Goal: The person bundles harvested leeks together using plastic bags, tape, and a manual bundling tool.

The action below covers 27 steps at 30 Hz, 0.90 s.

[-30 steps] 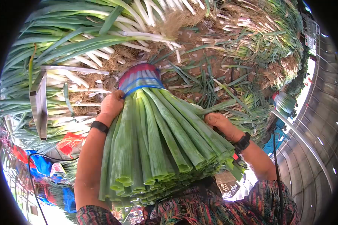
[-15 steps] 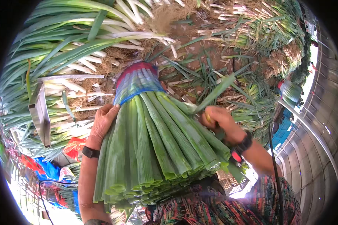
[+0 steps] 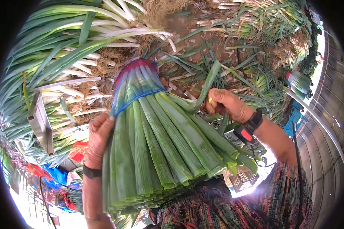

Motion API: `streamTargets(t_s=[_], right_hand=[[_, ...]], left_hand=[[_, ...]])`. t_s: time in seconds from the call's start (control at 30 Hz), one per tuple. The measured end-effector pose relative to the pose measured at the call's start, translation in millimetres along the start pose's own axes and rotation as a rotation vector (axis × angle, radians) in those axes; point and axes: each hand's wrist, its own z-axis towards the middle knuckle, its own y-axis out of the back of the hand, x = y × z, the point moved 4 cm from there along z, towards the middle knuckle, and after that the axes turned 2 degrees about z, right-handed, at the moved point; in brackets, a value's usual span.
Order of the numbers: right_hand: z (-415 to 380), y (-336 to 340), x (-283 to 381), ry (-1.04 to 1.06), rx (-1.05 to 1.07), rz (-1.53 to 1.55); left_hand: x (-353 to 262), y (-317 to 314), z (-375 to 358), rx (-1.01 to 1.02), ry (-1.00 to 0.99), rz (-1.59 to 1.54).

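A thick bundle of green onions (image 3: 168,133) lies in front of me, its cut green ends toward my body. A clear plastic sleeve (image 3: 135,82) with a blue rim and a red end wraps its far part. At the sleeve's left edge, my left hand (image 3: 99,133) grips the bundle's side with fingers curled; part of the grip is hidden. My right hand (image 3: 229,105), with a yellow ring on a finger, is closed on a loose green onion leaf (image 3: 210,82) at the bundle's right side. The leaf points up and away.
Loose green onions (image 3: 61,42) with white stalks and roots are heaped at the left. A metal frame (image 3: 42,122) stands beside them. More onion piles (image 3: 263,34) lie at the far right, near a blue crate (image 3: 294,124). Leaf scraps litter the brown ground (image 3: 179,24).
My right hand has moved up slightly and the leaf in it stands steeper. My left hand has shifted slightly down along the bundle's side.
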Motion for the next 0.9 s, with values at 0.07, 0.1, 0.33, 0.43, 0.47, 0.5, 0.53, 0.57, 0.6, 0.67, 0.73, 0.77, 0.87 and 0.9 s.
streamTargets(t_s=[0.07,0.1,0.33,0.43,0.47,0.5,0.53,0.57,0.6,0.67,0.73,0.77,0.87,0.9], right_hand=[[-1.5,-4.2,-2.2,-0.030,0.087,-0.040],[-2.4,-7.2,-1.1,-0.040,0.130,-0.063],[-25.9,-22.7,0.7,0.019,0.180,-0.074],[-26.6,-23.9,4.9,0.000,0.135,-0.083],[-27.2,-24.8,4.8,-0.019,0.100,-0.088],[-25.8,-24.9,5.3,0.011,0.093,-0.075],[-25.5,-24.5,5.2,0.038,0.085,-0.063],[-27.6,-22.8,4.9,0.061,0.077,-0.050],[-29.8,-19.4,5.5,0.072,0.068,-0.052],[-35.0,-17.5,2.3,0.085,0.060,-0.050],[-44.2,-18.2,-11.2,0.079,0.000,-0.090],[-52.4,-21.5,-16.5,0.077,-0.029,-0.111],[-97.6,-34.1,-15.6,0.019,-0.068,-0.033],[-110.0,-33.2,-19.9,0.014,-0.089,0.007]], left_hand=[[-13.5,-3.4,9.9,-0.038,0.044,-0.058],[-22.6,-7.3,14.3,-0.052,0.069,-0.050],[-31.3,-40.6,84.4,0.257,-0.090,0.548],[-46.7,-67.0,79.3,0.296,-0.003,0.219],[-64.2,-74.6,70.4,0.334,-0.121,0.255],[-69.1,-78.8,61.7,0.325,-0.110,0.274],[-70.5,-82.9,48.3,0.318,-0.099,0.290],[-71.7,-85.7,33.2,0.311,-0.084,0.303],[-79.6,-85.5,20.2,0.269,-0.156,0.367],[-77.4,-81.9,10.0,0.226,-0.152,0.377],[-74.1,-79.8,12.5,0.203,-0.100,0.436],[-74.8,-78.3,20.5,0.197,-0.064,0.502],[-75.2,-74.7,33.2,0.197,-0.065,0.634],[-74.4,-76.0,34.4,0.205,-0.084,0.668]])
